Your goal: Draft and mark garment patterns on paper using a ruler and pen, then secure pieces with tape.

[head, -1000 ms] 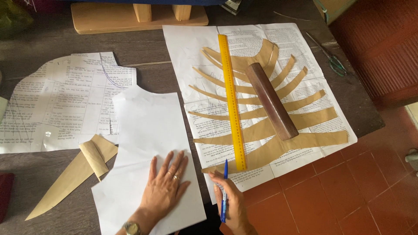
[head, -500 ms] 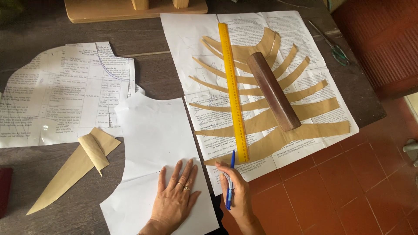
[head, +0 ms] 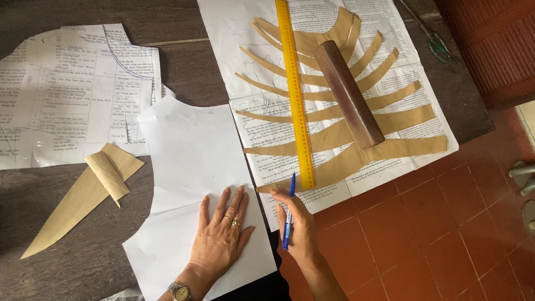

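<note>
White pattern paper (head: 192,167) lies flat on the dark wood counter (head: 50,273), its near end reaching the edge by us. Our left hand (head: 220,237) is spread open, palm down on it, gripping nothing. Our right hand (head: 298,226) is closed in a writing grip on a blue pen (head: 288,214), tip up near the foot of the yellow ruler (head: 295,95).

Risks, as we judge them — thin smooth sheet could slide or crease under the palm; the ruler could shift if nudged. Tan paper strips (head: 345,120) fan out, curved and limp, held by a round dark wooden bar (head: 348,92) — it may roll. Printed sheets (head: 67,95) underneath look slick.
</note>
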